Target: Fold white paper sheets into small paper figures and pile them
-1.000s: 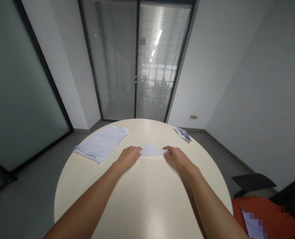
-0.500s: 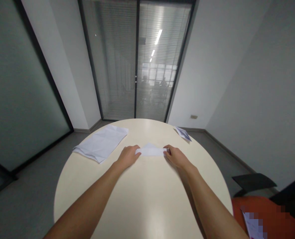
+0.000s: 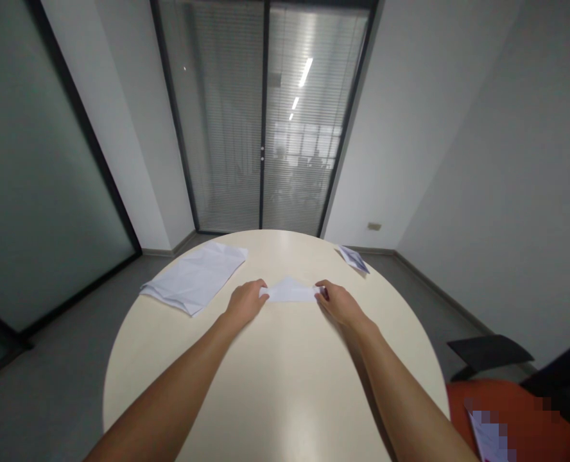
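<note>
A small folded white paper (image 3: 291, 292) lies on the round table with a straight near edge and a low peak pointing away from me. My left hand (image 3: 246, 300) pinches its left end between thumb and fingers. At the right end, my right hand (image 3: 337, 300) grips the paper the same way, fingers curled round the tip. Both ends of the paper are partly covered by my fingers.
The cream round table (image 3: 275, 385) has a stack of creased white sheets (image 3: 196, 276) at its left edge and a folded printed paper (image 3: 354, 259) at far right. An orange chair (image 3: 520, 417) with a black armrest (image 3: 490, 351) stands at right. Beyond is a glass partition (image 3: 227, 128).
My left hand has shifted very slightly left along the paper's end. The right hand stays almost in place, and both still grip the paper.
</note>
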`<state>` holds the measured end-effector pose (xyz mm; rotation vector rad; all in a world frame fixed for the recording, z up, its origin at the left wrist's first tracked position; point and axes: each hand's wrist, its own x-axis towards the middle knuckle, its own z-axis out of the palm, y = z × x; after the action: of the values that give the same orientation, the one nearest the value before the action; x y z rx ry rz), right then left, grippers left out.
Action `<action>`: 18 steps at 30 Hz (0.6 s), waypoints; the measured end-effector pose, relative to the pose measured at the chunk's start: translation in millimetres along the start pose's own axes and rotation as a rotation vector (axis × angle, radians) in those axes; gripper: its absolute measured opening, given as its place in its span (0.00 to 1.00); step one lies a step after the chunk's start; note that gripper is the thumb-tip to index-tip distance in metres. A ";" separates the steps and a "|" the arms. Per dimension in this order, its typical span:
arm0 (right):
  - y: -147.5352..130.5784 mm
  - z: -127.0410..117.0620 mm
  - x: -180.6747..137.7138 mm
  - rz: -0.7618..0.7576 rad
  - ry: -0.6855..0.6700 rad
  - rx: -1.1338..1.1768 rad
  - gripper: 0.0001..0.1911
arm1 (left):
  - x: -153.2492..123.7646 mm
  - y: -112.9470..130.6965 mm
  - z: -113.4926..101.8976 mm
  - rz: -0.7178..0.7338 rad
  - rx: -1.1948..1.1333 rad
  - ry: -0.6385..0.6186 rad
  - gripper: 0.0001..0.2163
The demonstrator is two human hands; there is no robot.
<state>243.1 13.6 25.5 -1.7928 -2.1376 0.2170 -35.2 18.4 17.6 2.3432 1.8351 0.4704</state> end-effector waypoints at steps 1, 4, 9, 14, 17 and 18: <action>0.0 0.3 0.0 -0.002 0.001 -0.002 0.17 | -0.4 0.7 -0.3 0.002 0.004 0.011 0.11; 0.8 1.9 0.3 -0.003 0.002 -0.017 0.17 | -1.6 4.1 -1.5 0.071 0.032 0.082 0.12; 5.0 5.5 1.9 0.005 0.008 -0.025 0.19 | -1.8 8.7 2.9 0.348 0.002 0.049 0.20; 5.4 6.9 2.2 -0.015 0.045 -0.043 0.20 | -2.8 9.1 12.0 0.392 -0.029 -0.021 0.17; -0.4 7.0 1.3 -0.052 0.082 -0.091 0.18 | -3.6 9.5 14.7 0.371 -0.026 -0.017 0.15; -3.2 7.3 0.8 -0.084 0.093 -0.102 0.17 | -3.7 9.7 15.0 0.367 -0.021 -0.016 0.15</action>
<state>237.4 14.5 19.9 -1.7267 -2.1883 0.0033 -22.2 13.7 5.6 2.6669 1.3840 0.5038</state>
